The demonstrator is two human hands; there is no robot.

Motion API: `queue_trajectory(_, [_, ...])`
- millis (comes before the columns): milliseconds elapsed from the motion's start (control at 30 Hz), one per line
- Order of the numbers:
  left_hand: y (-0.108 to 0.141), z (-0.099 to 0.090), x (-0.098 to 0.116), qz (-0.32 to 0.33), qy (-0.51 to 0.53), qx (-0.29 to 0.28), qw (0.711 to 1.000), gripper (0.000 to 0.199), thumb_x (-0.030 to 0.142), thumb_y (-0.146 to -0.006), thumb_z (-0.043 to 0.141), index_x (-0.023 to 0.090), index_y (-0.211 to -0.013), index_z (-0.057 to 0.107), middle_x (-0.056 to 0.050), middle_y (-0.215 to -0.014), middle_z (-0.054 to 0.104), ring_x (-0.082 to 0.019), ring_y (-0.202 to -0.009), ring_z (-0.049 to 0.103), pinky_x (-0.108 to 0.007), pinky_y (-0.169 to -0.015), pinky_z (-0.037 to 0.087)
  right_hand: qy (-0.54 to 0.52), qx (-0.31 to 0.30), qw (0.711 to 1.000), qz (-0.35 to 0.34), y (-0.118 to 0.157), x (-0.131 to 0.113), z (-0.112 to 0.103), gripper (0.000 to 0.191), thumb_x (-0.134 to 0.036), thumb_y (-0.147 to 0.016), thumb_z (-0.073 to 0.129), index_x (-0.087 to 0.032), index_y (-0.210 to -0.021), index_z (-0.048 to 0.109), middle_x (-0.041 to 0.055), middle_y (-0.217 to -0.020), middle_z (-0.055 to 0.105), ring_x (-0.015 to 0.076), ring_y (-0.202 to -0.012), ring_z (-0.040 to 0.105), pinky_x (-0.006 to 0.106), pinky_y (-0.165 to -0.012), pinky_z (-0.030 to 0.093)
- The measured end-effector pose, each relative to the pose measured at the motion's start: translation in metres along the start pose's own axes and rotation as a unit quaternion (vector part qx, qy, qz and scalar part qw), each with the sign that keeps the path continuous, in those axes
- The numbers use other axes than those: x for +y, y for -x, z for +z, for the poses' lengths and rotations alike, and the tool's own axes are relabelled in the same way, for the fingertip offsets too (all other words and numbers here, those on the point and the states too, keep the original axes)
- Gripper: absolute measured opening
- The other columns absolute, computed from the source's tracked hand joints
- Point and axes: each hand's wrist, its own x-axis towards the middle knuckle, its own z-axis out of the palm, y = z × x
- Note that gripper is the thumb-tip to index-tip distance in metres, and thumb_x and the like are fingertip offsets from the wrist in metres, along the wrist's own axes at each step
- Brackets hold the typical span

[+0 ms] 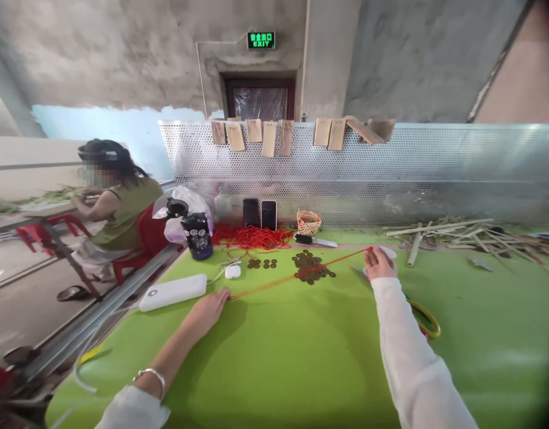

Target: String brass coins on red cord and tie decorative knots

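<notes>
A thin red cord (345,257) runs taut between my two hands, slanting up to the right above the green table. My left hand (213,308) pinches its lower end, near a white earbud case (232,271). At the upper end my right hand (380,263) has its fingers closed on the cord. Behind the cord lies a pile of dark round coins with holes (311,262). Several more coins (269,264) sit in small groups to the left of it. Scissors with yellow handles (429,319) are partly hidden under my right forearm.
Red cords (252,237) lie heaped at the back before two phones (268,215). A small woven basket (309,221), a knife (321,242), bamboo strips (453,232), a dark cup (197,238) and a white power bank (174,292) stand around. A person (122,202) sits at left.
</notes>
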Motion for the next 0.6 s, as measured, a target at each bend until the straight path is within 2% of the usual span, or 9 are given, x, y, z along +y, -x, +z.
queue_trajectory(133, [0.003,-0.006,-0.006,0.011,-0.056,-0.025,0.998,0.034,0.027,-0.089,0.021,0.014,-0.093,0.052,-0.013,-0.08,0.064,-0.023,-0.069,0.062,-0.034,-0.067,0.043,0.006,0.027,0.999,0.024,0.007,0.005,-0.003,0.011,-0.019,-0.087,0.055,-0.01,-0.082,0.058,-0.0014,-0.073,0.061,0.0076,-0.061,0.059,0.021,-0.055,0.051])
queue_trajectory(367, [0.003,-0.007,-0.002,0.022,-0.122,-0.04,0.991,0.034,0.025,-0.09,0.022,0.014,-0.093,0.054,-0.013,-0.077,0.063,-0.025,-0.068,0.062,-0.034,-0.062,0.043,0.043,0.012,0.999,0.01,0.016,0.009,-0.001,0.02,-0.029,-0.089,0.053,-0.011,-0.095,0.057,0.002,-0.085,0.061,0.0098,-0.068,0.059,0.025,-0.06,0.052])
queue_trajectory(500, [0.005,-0.01,0.005,0.031,-0.168,-0.035,0.985,0.033,0.025,-0.09,0.025,0.016,-0.09,0.056,-0.01,-0.075,0.064,-0.025,-0.067,0.062,-0.034,-0.063,0.043,0.058,0.012,0.998,0.004,0.013,0.005,-0.002,0.018,-0.027,-0.089,0.053,-0.011,-0.094,0.057,0.0011,-0.082,0.06,0.0089,-0.065,0.058,0.023,-0.057,0.051])
queue_trajectory(600, [0.007,-0.012,0.008,0.034,-0.201,-0.027,0.979,0.031,0.02,-0.089,0.028,0.017,-0.095,0.059,-0.011,-0.082,0.066,-0.027,-0.076,0.062,-0.038,-0.069,0.044,0.064,0.004,0.998,-0.003,0.013,0.004,-0.004,0.014,-0.024,-0.088,0.054,-0.011,-0.09,0.057,-0.0001,-0.078,0.06,0.0082,-0.063,0.058,0.022,-0.056,0.05])
